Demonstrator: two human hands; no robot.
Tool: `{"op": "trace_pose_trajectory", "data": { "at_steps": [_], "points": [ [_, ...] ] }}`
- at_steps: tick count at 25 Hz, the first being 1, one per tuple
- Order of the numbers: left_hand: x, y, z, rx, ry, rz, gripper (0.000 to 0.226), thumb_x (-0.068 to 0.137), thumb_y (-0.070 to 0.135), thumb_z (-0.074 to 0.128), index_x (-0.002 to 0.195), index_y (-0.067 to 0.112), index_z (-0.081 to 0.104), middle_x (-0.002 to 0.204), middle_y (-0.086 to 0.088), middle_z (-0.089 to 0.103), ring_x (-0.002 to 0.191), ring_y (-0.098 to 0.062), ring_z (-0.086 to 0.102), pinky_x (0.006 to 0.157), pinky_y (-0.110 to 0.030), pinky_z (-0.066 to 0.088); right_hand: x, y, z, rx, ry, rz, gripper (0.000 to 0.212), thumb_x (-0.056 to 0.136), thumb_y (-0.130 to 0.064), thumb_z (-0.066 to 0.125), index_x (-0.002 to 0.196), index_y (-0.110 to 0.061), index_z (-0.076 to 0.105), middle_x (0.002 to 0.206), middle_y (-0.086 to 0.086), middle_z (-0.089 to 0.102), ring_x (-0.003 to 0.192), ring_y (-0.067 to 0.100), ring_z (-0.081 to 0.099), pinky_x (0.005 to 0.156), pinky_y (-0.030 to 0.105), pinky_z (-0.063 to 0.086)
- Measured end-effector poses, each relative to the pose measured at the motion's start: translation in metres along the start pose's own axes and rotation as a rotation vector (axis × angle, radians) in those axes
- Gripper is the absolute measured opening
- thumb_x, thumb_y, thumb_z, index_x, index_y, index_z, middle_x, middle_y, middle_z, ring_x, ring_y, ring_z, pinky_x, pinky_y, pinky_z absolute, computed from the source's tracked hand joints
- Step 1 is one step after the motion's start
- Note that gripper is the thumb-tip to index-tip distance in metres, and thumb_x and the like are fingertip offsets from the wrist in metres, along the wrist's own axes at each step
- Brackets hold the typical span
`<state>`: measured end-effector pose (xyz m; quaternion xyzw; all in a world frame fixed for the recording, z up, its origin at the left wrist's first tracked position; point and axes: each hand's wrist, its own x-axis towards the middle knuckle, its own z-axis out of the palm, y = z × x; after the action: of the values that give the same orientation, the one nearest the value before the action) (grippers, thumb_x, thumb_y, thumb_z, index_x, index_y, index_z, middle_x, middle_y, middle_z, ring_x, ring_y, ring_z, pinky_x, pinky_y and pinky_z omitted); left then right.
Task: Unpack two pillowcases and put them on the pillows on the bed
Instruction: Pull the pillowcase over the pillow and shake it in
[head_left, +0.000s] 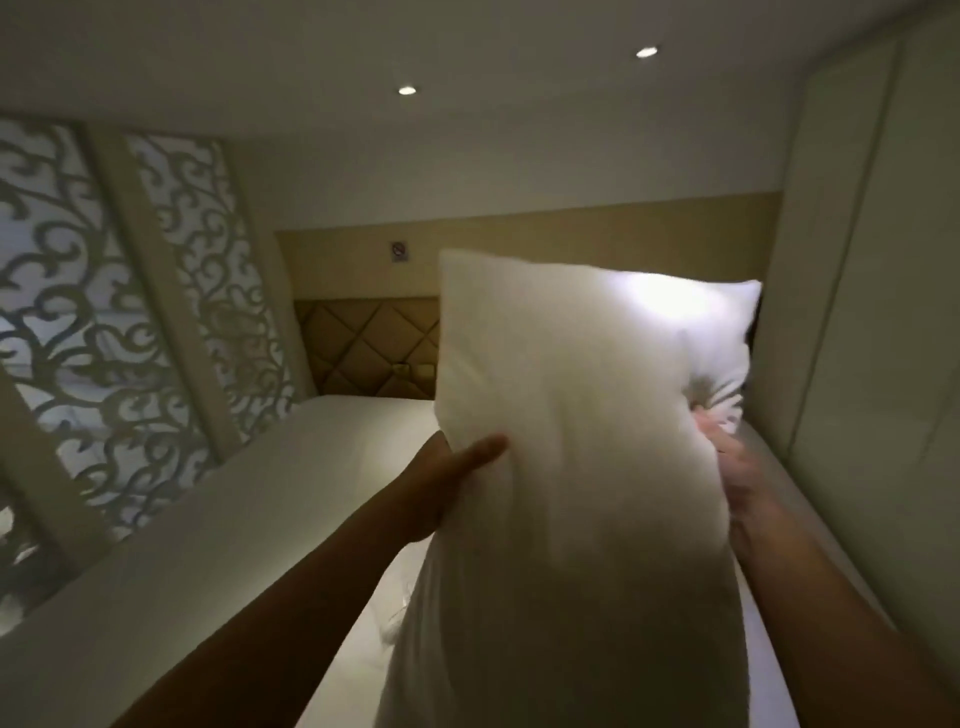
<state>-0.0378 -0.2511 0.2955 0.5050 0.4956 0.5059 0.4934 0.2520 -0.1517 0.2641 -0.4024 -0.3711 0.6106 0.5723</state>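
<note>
A large white pillow is held upright in the air over the bed, filling the middle of the view. My left hand grips its left edge, thumb on the front face. My right hand grips the right edge, where the white fabric bunches into folds. White cloth hangs loose below the pillow toward me; whether it is a pillowcase I cannot tell. The image is blurred.
The white bed runs away from me to a padded tan headboard. A carved lattice screen lines the left side. A pale wall or wardrobe panel stands close on the right.
</note>
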Motion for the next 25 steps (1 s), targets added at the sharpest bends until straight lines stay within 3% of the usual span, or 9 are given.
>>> {"op": "trace_pose_trajectory", "data": {
  "at_steps": [2,5,7,10,14,17,21,23,25],
  "points": [
    [0.010,-0.002,-0.003,-0.094,0.135,-0.028,0.076,0.066,0.055,0.076,0.129,0.016,0.057,0.111,-0.007,0.072,0.099,-0.028,0.070,0.077,-0.041,0.058,-0.001,-0.001,0.014,-0.041,-0.079,0.033,0.077,0.060,-0.056,0.087,0.117,-0.008,0.067,0.098,0.016,0.075,0.090,0.031,0.072,0.079,0.042,0.058],
    [0.018,-0.006,-0.024,-0.325,0.165,-0.075,0.055,0.083,0.064,0.060,0.117,0.020,0.067,0.104,-0.007,0.075,0.092,-0.027,0.072,0.073,-0.041,0.057,-0.016,-0.003,0.017,-0.134,-0.132,0.017,0.058,0.074,-0.046,0.079,0.119,-0.014,0.063,0.108,0.020,0.071,0.098,0.042,0.069,0.088,0.061,0.053],
    [0.024,-0.004,-0.031,-0.240,0.213,-0.139,0.063,0.076,0.063,0.065,0.117,0.016,0.064,0.103,-0.009,0.074,0.092,-0.030,0.071,0.069,-0.040,0.055,-0.024,-0.002,0.011,-0.275,-0.168,0.048,0.052,0.078,-0.043,0.076,0.119,-0.016,0.058,0.108,0.019,0.071,0.097,0.040,0.069,0.087,0.057,0.055],
    [0.030,-0.013,-0.019,0.027,0.239,-0.247,0.065,0.072,0.061,0.073,0.116,0.017,0.054,0.105,-0.007,0.067,0.095,-0.028,0.064,0.075,-0.042,0.052,-0.034,-0.003,0.001,-0.435,-0.252,0.013,0.068,0.069,-0.051,0.080,0.121,-0.015,0.056,0.107,0.013,0.068,0.094,0.030,0.069,0.076,0.041,0.057],
    [0.031,-0.041,-0.013,0.119,0.019,-0.327,0.074,0.066,0.072,0.073,0.123,0.028,0.055,0.113,-0.003,0.070,0.104,-0.025,0.067,0.097,-0.049,0.050,-0.025,0.007,-0.018,-0.388,-0.126,-0.040,0.109,0.035,-0.076,0.084,0.122,-0.014,0.058,0.106,0.013,0.070,0.091,0.030,0.071,0.068,0.037,0.059],
    [0.032,-0.069,-0.006,0.134,-0.042,-0.422,0.058,0.071,0.076,0.061,0.113,0.038,0.050,0.117,0.004,0.064,0.108,-0.020,0.062,0.096,-0.044,0.048,-0.018,0.033,-0.032,-0.420,-0.037,0.061,0.093,0.052,-0.071,0.082,0.124,-0.020,0.055,0.110,0.010,0.069,0.096,0.032,0.070,0.078,0.047,0.060],
    [0.034,-0.126,0.007,0.101,0.138,-0.389,0.072,0.072,0.064,0.074,0.126,0.020,0.054,0.109,0.001,0.067,0.098,-0.021,0.065,0.082,-0.037,0.052,-0.015,0.078,-0.049,-0.493,0.094,0.135,0.047,0.076,-0.050,0.079,0.105,-0.019,0.061,0.104,0.008,0.069,0.090,0.027,0.067,0.078,0.044,0.059],
    [0.036,-0.158,0.012,0.185,0.197,-0.389,0.067,0.076,0.052,0.077,0.128,0.016,0.055,0.107,0.001,0.065,0.096,-0.020,0.063,0.085,-0.038,0.051,-0.011,0.105,-0.059,-0.616,0.118,0.156,0.053,0.077,-0.057,0.074,0.109,-0.017,0.061,0.105,0.007,0.068,0.091,0.026,0.066,0.080,0.043,0.058],
    [0.035,-0.186,0.013,0.243,0.220,-0.429,0.067,0.077,0.047,0.078,0.130,0.014,0.055,0.114,-0.001,0.064,0.101,-0.024,0.061,0.091,-0.039,0.051,-0.007,0.134,-0.072,-0.798,0.114,0.227,0.080,0.066,-0.078,0.065,0.118,-0.017,0.057,0.108,0.005,0.067,0.095,0.027,0.065,0.084,0.046,0.057]
  ]
}}
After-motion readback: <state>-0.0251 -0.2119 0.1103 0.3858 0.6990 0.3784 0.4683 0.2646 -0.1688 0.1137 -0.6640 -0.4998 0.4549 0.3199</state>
